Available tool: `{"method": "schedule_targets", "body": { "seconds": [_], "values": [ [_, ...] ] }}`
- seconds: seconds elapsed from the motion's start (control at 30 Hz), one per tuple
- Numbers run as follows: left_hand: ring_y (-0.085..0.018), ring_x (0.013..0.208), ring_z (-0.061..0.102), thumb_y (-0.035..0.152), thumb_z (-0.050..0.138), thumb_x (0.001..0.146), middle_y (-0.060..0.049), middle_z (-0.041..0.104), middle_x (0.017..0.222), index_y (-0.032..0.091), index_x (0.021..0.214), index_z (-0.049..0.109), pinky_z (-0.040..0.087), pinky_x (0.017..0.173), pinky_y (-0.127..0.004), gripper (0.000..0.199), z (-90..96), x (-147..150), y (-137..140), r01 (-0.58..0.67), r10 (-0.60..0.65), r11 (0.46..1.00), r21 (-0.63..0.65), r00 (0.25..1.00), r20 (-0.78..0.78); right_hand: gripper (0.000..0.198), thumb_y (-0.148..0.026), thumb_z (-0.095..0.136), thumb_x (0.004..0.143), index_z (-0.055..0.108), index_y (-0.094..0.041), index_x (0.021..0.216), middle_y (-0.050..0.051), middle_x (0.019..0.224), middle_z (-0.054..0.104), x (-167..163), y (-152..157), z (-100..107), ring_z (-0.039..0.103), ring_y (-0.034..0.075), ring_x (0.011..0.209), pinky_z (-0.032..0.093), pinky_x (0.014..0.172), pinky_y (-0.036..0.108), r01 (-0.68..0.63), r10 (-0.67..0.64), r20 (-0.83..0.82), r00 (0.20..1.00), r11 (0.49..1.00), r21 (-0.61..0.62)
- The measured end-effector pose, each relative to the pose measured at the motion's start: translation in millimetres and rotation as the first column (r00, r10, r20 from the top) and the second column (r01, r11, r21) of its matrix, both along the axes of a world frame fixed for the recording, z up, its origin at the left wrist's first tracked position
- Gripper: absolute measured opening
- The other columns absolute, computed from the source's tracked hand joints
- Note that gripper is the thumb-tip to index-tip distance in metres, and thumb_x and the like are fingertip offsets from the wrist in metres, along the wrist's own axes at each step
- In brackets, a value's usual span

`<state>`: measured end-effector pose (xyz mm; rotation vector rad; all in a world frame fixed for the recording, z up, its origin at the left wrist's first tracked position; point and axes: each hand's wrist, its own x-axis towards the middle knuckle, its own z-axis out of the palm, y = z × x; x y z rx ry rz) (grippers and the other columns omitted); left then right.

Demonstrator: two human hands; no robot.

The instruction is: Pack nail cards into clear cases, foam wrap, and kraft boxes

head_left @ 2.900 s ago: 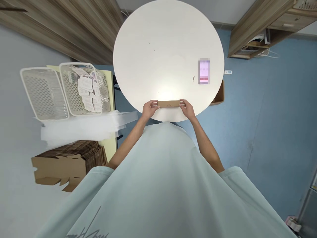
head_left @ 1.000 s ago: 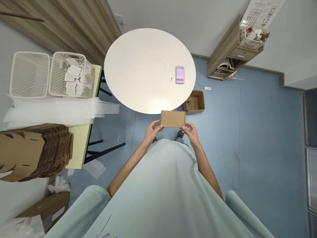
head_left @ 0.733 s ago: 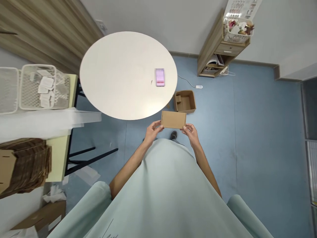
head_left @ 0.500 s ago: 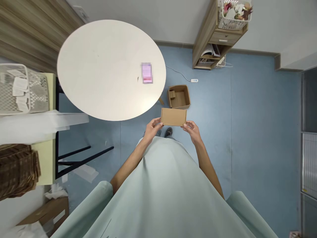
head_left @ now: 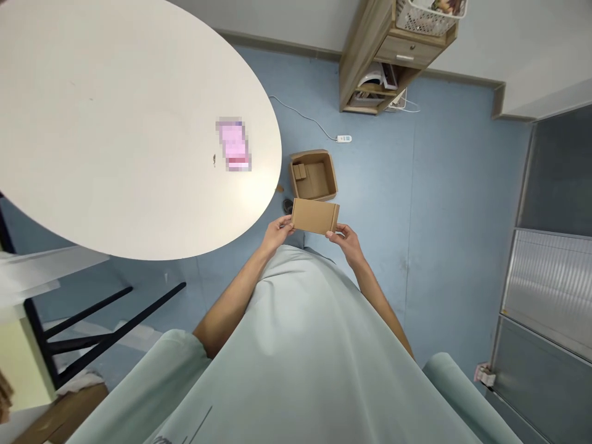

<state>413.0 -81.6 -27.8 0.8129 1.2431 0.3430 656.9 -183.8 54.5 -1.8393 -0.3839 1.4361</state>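
A small flat cardboard box point(head_left: 314, 216), brown and closed, is held level in front of my body. My left hand point(head_left: 277, 234) grips its left end, thumb at the near corner. At the right end, my right hand point(head_left: 346, 240) pinches the near corner between thumb and fingers. Just beyond it on the floor stands a larger open cardboard box point(head_left: 319, 177), with small brown cartons point(head_left: 300, 171) in its left corner. The held box slightly overlaps the near rim of that open box in view.
A white oval table point(head_left: 139, 135) fills the upper left, with a blurred pink item point(head_left: 235, 145) on it. A cabinet point(head_left: 407, 52) bears a white basket point(head_left: 423, 18). A corded white power strip point(head_left: 343, 139) lies on the floor. Black metal legs point(head_left: 115, 330) stand at lower left.
My view has shifted and turned, and the oval table appears larger and nearer. Both hands still hold the small box, now slightly tilted in view. A shoe shows farther forward on the left.
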Motion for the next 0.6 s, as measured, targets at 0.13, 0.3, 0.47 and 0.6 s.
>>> {"method": "schedule_targets", "body": {
  "seconds": [0.13, 0.3, 0.47, 0.6],
  "values": [
    [-0.028, 0.105, 0.081, 0.043, 0.077, 0.091, -0.01, 0.083, 0.128, 0.018, 0.134, 0.08, 0.065, 0.111, -0.05, 0.05, -17.7, 24, 47, 0.112, -0.11, 0.993, 0.022, 0.991, -0.073, 0.068, -0.063, 0.1, 0.064, 0.07, -0.023, 0.111, 0.009, 0.128, 0.079, 8, 44, 0, 0.078, 0.023, 0.1, 0.062, 0.097, 0.042, -0.008, 0.015, 0.071, 0.997, 0.995, -0.104],
    [-0.029, 0.117, 0.08, 0.034, 0.072, 0.097, -0.019, 0.073, 0.155, 0.014, 0.155, 0.069, 0.06, 0.119, -0.05, 0.061, -36.7, 45, 92, 0.226, -0.218, 0.973, 0.05, 0.968, -0.126, 0.065, -0.061, 0.097, 0.064, 0.066, -0.024, 0.108, 0.01, 0.123, 0.08, 14, 97, -15, 0.079, 0.024, 0.098, 0.063, 0.09, 0.041, -0.025, 0.048, 0.137, 0.989, 0.986, -0.166],
    [-0.032, 0.128, 0.078, 0.031, 0.074, 0.098, -0.022, 0.067, 0.165, 0.012, 0.162, 0.062, 0.057, 0.124, -0.051, 0.068, -49.9, 69, 116, 0.289, -0.288, 0.957, -0.013, 0.948, -0.137, 0.057, -0.059, 0.089, 0.07, 0.062, -0.025, 0.108, 0.01, 0.119, 0.081, 12, 131, -42, 0.081, 0.026, 0.098, 0.064, 0.09, 0.042, -0.039, 0.089, 0.273, 0.958, 0.982, -0.186],
    [-0.033, 0.138, 0.075, 0.032, 0.069, 0.104, -0.022, 0.059, 0.174, 0.012, 0.164, 0.061, 0.055, 0.126, -0.049, 0.064, -50.3, 90, 123, 0.294, -0.294, 0.956, -0.017, 0.951, -0.091, 0.05, -0.054, 0.086, 0.075, 0.059, -0.026, 0.107, 0.009, 0.117, 0.082, 11, 144, -66, 0.081, 0.027, 0.097, 0.065, 0.091, 0.042, -0.089, 0.166, 0.33, 0.929, 0.968, -0.236]
  ]
}}
